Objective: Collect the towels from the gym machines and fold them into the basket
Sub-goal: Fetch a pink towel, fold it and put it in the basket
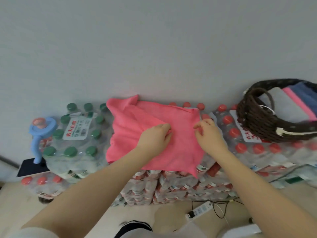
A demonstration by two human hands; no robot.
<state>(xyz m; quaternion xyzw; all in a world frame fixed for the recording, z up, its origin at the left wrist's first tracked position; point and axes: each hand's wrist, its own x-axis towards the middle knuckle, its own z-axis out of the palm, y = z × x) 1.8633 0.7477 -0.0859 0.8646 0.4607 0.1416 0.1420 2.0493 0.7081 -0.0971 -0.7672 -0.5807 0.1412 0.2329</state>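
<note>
Atop bottle packs (171, 182), both hands pinch pink towel (171, 152): L hand (154, 137), R hand (208, 133); fingertips hidden.

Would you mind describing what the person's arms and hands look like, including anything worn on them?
Both forearms are bare down to the left hand and the right hand. No watch, ring, bracelet or glove shows. Near the bottom left corner a pale, whitish sleeve covers the left upper arm. No markings are visible.
</note>
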